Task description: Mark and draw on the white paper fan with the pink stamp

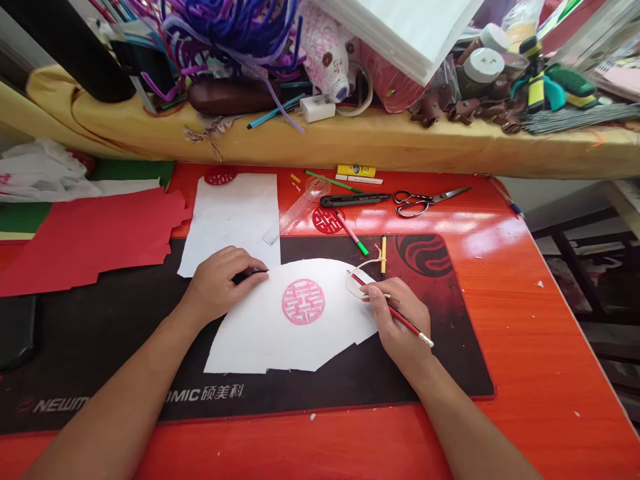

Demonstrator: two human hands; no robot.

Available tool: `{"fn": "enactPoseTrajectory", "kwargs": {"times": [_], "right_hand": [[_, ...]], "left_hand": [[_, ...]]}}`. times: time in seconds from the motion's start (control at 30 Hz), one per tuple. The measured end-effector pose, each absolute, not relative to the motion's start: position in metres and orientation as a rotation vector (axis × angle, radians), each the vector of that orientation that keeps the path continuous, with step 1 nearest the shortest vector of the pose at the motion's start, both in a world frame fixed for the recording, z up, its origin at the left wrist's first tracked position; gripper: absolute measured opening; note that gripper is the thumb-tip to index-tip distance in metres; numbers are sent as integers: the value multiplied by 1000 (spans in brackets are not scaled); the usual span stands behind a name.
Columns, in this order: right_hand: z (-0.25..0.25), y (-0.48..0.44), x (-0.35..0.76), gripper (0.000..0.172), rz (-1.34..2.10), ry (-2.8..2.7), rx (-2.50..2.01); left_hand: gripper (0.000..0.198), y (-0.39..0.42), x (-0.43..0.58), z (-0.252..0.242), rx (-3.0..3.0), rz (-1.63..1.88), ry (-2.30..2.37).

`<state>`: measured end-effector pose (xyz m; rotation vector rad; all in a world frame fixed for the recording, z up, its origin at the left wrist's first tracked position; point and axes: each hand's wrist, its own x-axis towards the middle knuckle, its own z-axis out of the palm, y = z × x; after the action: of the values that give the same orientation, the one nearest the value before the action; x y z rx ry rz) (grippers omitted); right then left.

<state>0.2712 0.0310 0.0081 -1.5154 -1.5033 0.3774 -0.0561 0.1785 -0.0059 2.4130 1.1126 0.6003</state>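
A red-shafted brush (413, 327) is pinched in the right hand (397, 320), a white fan-shaped paper sheet (280, 347) pressed flat under the open left hand (225, 283).

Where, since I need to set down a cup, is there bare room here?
Bare orange desktop lies right of the black mouse mat, below the scissors. Crowded: white paper under the left hand and right hand, and the shelf above.
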Motion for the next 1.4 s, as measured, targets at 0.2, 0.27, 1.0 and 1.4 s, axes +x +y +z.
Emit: {"fn": "enactPoseTrajectory", "kwargs": {"times": [0.2, 0.27, 1.0, 1.4], "right_hand": [[10, 30, 272, 20, 373, -1514, -1509], [11, 30, 272, 21, 369, -1523, -1505], [7, 33, 272, 20, 341, -1521, -1498], [9, 35, 272, 23, 344, -1535, -1518]], "left_hand": [[23, 179, -56, -6, 2424, 619, 1101], [22, 179, -56, -6, 2422, 617, 1101], [24, 179, -58, -11, 2429, 623, 1087], [24, 179, -57, -8, 2408, 608, 1116]]}}
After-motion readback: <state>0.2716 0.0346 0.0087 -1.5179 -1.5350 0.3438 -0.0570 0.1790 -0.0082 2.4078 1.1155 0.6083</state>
